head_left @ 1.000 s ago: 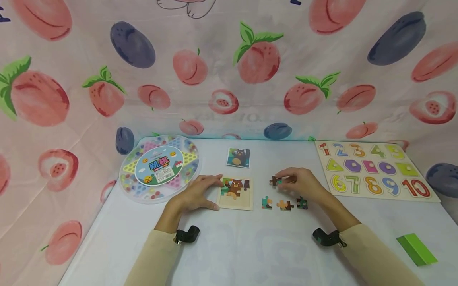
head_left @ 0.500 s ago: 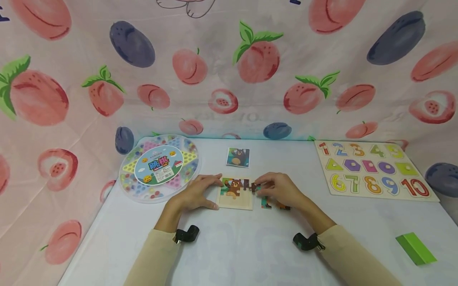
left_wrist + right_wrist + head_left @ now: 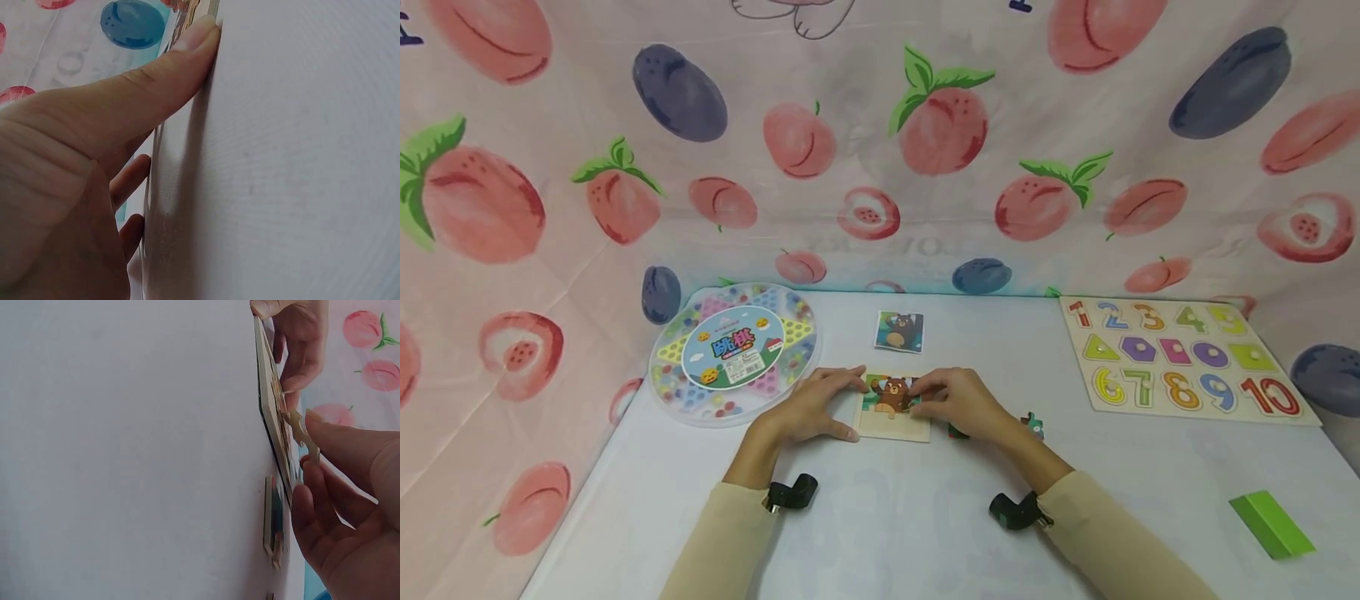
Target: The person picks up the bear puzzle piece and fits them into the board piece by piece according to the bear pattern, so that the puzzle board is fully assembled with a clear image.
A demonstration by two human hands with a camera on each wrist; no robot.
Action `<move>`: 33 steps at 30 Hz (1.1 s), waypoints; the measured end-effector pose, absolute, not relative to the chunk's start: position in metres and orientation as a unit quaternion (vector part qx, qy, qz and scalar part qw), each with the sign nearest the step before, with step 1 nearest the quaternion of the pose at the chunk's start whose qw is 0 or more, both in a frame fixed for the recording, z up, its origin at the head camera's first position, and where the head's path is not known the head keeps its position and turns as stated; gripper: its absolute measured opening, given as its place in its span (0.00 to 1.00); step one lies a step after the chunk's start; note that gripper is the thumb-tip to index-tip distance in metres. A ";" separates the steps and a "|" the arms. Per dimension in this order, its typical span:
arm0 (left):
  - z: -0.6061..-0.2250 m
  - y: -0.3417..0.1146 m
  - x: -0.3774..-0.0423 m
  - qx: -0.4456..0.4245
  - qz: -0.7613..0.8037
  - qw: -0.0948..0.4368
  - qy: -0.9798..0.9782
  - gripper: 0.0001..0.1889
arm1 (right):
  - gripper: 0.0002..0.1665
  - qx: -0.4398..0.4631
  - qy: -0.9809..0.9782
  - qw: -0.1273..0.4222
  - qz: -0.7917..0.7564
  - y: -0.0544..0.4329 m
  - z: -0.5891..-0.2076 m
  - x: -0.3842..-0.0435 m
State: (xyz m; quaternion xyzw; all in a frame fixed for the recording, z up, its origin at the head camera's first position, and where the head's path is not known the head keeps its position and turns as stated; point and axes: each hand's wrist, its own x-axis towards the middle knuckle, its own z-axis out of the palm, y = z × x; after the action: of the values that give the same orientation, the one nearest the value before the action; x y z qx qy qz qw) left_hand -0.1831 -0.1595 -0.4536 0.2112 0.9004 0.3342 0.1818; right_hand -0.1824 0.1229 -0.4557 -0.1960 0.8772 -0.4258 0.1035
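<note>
My left hand [image 3: 808, 408] holds a small square wooden puzzle board [image 3: 891, 431] by its left side, thumb at the near corner and a forefinger at the far one. A brown bear picture fills the board's upper part, while pale bare wood shows along the bottom. Between thumb and fingertips, my right hand [image 3: 962, 407] pinches a jigsaw piece [image 3: 299, 428], tilted over the board's right side. Its printed face is mostly hidden by the fingers. To the right lie loose jigsaw pieces [image 3: 1032, 423], partly covered by the right hand and wrist.
A picture card [image 3: 899, 332] with the same bear lies behind the board. The round Chinese checkers set [image 3: 733, 346] is at back left, a wooden number-and-shape board [image 3: 1157, 387] at back right. A green block [image 3: 1270, 523] lies at front right.
My right hand has moved left with the jigsaw piece, from above the loose pieces to the upper right of the puzzle board. The left hand has stayed in place.
</note>
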 end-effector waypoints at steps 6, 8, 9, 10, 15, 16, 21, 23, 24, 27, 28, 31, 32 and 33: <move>-0.455 -0.161 -0.183 0.217 0.335 0.179 0.899 0.33 | 0.12 -0.198 0.892 0.091 -0.395 0.119 -0.458 -0.183; -0.455 -0.161 -0.183 0.217 0.334 0.178 0.900 0.33 | 0.12 -0.203 0.899 0.085 -0.380 0.119 -0.458 -0.183; -0.455 -0.161 -0.183 0.218 0.334 0.177 0.900 0.33 | 0.12 -0.206 0.901 0.082 -0.373 0.118 -0.458 -0.183; -0.455 -0.161 -0.183 0.218 0.333 0.176 0.900 0.33 | 0.11 -0.209 0.903 0.079 -0.368 0.118 -0.458 -0.184; -0.454 -0.161 -0.184 0.218 0.334 0.178 0.900 0.33 | 0.10 -0.214 0.908 0.068 -0.353 0.116 -0.458 -0.185; -0.454 -0.161 -0.184 0.218 0.333 0.179 0.900 0.33 | 0.10 -0.213 0.909 0.068 -0.352 0.116 -0.457 -0.185; -0.456 -0.162 -0.184 0.221 0.331 0.176 0.900 0.33 | 0.10 -0.208 0.916 0.072 -0.335 0.112 -0.454 -0.185; -0.456 -0.162 -0.183 0.222 0.331 0.175 0.900 0.33 | 0.09 -0.203 0.918 0.076 -0.332 0.112 -0.454 -0.185; -0.456 -0.162 -0.183 0.222 0.331 0.175 0.900 0.33 | 0.09 -0.202 0.918 0.077 -0.333 0.111 -0.454 -0.185; -0.455 -0.161 -0.183 0.219 0.333 0.179 0.899 0.33 | 0.08 -0.200 0.917 0.081 -0.336 0.112 -0.454 -0.185; -0.454 -0.161 -0.183 0.218 0.333 0.182 0.899 0.33 | 0.08 -0.201 0.916 0.082 -0.337 0.112 -0.454 -0.185; -0.454 -0.161 -0.183 0.218 0.334 0.184 0.899 0.32 | 0.07 -0.206 0.915 0.083 -0.337 0.113 -0.454 -0.186; -0.454 -0.161 -0.183 0.218 0.334 0.185 0.898 0.32 | 0.07 -0.207 0.915 0.083 -0.335 0.114 -0.454 -0.187; -0.454 -0.161 -0.184 0.218 0.334 0.186 0.898 0.32 | 0.07 -0.207 0.915 0.084 -0.335 0.114 -0.454 -0.187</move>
State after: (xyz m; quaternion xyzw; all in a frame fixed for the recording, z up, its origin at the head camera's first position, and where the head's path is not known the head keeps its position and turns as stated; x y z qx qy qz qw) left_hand -0.1836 -0.1613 -0.4543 0.2182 0.8979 0.3340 0.1861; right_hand -0.1871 0.1140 -0.4539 -0.2071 0.9153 -0.3350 0.0842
